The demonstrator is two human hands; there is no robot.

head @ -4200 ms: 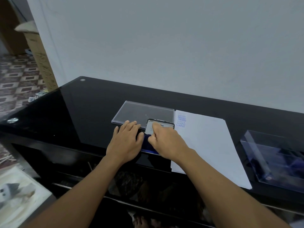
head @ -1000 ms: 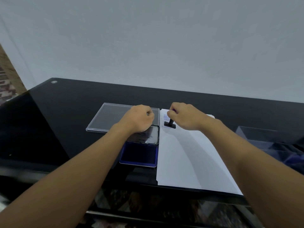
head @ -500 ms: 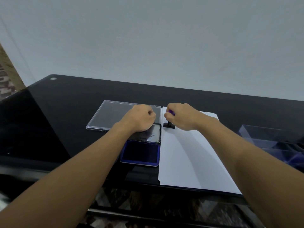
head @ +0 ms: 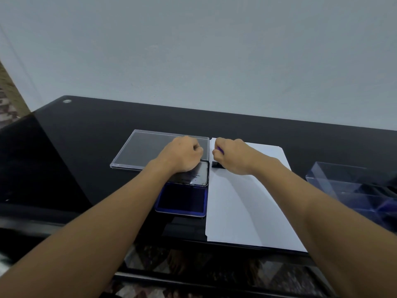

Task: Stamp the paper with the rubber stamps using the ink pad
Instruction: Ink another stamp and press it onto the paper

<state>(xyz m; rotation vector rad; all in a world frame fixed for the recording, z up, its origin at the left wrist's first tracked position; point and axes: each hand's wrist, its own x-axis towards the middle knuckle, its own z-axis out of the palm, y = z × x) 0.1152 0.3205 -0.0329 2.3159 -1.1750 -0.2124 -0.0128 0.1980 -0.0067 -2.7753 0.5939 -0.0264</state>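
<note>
Black glass makes up the worktop (head: pixel 86 147), glossy enough that we see dim reflections in it, and it runs back to a plain pale wall (head: pixel 193 50). At the far left edge we catch a strip of patterned floor (head: pixel 6 104).

We count one sheet of white paper (head: pixel 247 207) lying flat at the near right of the worktop, one ink pad (head: pixel 181 201) just beside the paper's left edge with its dark blue pad exposed and its lid (head: pixel 196 175) hinged back, one flat clear plastic cover (head: pixel 141 149) behind the pad, and one clear plastic box (head: pixel 352 188) well apart on the right.

We see one rubber stamp (head: pixel 216 164), its black base set on the top left corner of the paper, with a bit of purple handle showing at the fingers. Our right hand (head: pixel 234 157) has its grip closed around that stamp. Our left hand (head: pixel 182 155) is curled into a loose fist over the ink pad's lid and the cover's near edge; we cannot tell whether it grips anything.
</note>
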